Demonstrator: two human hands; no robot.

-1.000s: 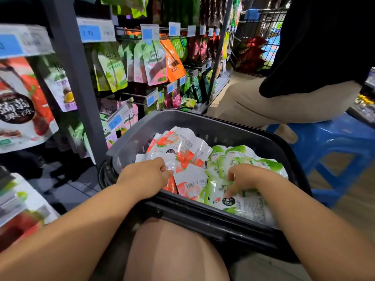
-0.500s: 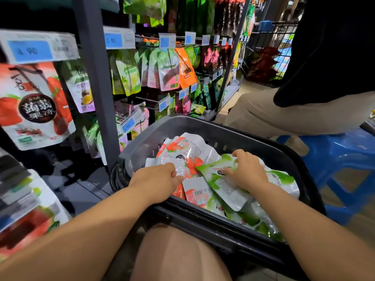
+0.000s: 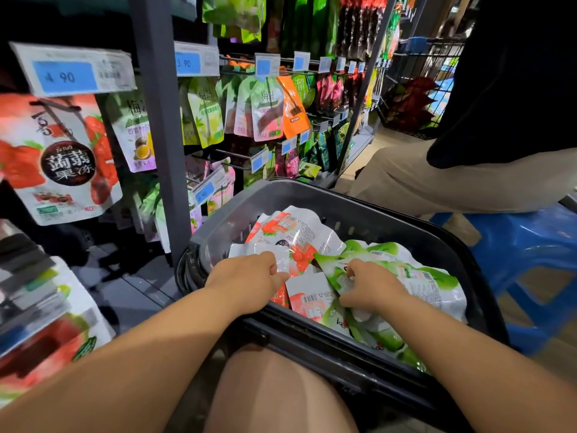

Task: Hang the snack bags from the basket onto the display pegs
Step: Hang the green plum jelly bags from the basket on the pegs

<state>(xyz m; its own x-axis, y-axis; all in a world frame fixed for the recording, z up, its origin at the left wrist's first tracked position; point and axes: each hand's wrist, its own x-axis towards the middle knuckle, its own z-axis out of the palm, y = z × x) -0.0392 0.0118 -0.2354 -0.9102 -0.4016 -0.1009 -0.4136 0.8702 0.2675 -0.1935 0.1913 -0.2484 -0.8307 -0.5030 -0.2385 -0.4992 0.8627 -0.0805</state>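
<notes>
Snack bags (image 3: 299,235) lie loose in the dark basket (image 3: 374,220), which sits directly in front of the person's knee (image 3: 274,392) so that both arms reach it without stretching. Red-and-white bags occupy the left half; green bags (image 3: 415,276) occupy the right half. The left hand (image 3: 249,284) grips the white top edge of a red-and-white bag, fingers (image 3: 274,267) curled round it. The right hand (image 3: 373,289) pinches the upper corner of a green bag, fingers curled. Gripping at the top edge probably keeps the hang hole free for a peg; the hole itself cannot be made out. Both gripped bags are inside the basket. Beyond the basket, display pegs (image 3: 231,154) project from the rack, fronted by blue price tags (image 3: 262,66) and loaded with hung bags (image 3: 267,110). Farther right, another person (image 3: 437,182) is beside a blue stool (image 3: 524,245).
</notes>
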